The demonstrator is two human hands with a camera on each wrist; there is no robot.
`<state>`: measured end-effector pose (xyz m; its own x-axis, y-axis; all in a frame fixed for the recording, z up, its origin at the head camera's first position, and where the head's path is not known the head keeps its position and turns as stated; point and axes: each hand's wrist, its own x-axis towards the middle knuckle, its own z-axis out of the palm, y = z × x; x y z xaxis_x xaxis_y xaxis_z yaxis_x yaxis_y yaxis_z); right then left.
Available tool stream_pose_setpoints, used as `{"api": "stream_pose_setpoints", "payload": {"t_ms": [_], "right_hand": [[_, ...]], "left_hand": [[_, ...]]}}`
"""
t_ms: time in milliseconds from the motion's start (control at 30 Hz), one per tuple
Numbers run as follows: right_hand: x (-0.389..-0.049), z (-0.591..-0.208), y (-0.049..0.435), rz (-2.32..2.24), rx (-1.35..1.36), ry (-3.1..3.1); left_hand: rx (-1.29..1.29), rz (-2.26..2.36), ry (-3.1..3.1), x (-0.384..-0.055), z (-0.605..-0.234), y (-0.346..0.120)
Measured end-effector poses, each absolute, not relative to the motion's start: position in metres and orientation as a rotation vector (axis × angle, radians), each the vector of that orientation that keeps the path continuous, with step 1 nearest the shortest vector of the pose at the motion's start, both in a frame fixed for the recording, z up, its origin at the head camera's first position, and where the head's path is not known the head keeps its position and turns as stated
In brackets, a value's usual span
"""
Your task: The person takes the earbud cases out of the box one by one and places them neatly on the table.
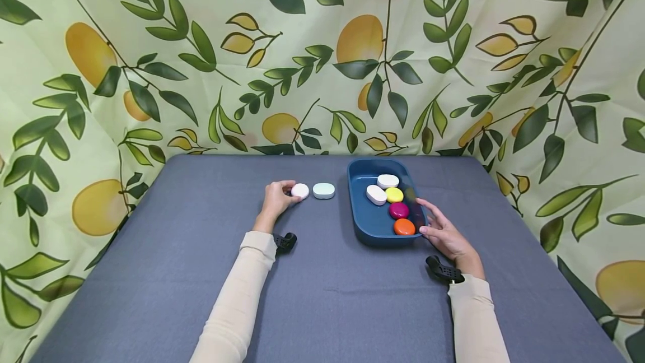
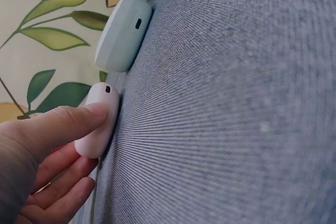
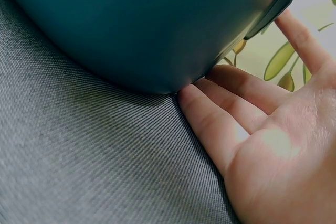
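My left hand [image 1: 277,200] pinches a small white round earbud case [image 1: 300,191] between thumb and fingers, on the table. A charging port shows on the case's side in the left wrist view. Just right of it lies a pale mint oblong earbud case [image 1: 324,191], also with a port. My right hand [image 1: 448,237] touches the right side of a blue tray [image 1: 373,229], its fingers fairly straight. In the right wrist view fingertips [image 3: 190,92] meet the tray's lower wall [image 3: 142,35]. Inside the tray are two white oblong cases [image 1: 376,195] and yellow, magenta and orange round ones.
A grey-blue cloth [image 1: 322,296] covers the table. Behind and beside it hangs a curtain [image 1: 302,71] printed with leaves and fruit. Each wrist carries a black camera mount, such as the left one [image 1: 285,242].
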<state>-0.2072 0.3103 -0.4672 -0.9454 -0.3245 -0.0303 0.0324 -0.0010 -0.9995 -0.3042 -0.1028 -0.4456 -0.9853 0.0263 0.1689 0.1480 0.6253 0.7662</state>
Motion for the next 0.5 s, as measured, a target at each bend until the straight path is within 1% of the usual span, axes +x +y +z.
{"api": "stream_pose_setpoints", "payload": {"t_ms": [300,500], "right_hand": [[-0.2073,-0.4665,0.3106,-2.012,-0.289,2.036],[-0.2069,-0.4682,0.3117,-2.041,-0.322,2.025]], "left_hand": [[-0.137,-1.307,-2.707,-0.3028,-0.4456,-0.1024],[-0.127,-1.306,-2.702,-0.3009,-0.4391,-0.1003]]}}
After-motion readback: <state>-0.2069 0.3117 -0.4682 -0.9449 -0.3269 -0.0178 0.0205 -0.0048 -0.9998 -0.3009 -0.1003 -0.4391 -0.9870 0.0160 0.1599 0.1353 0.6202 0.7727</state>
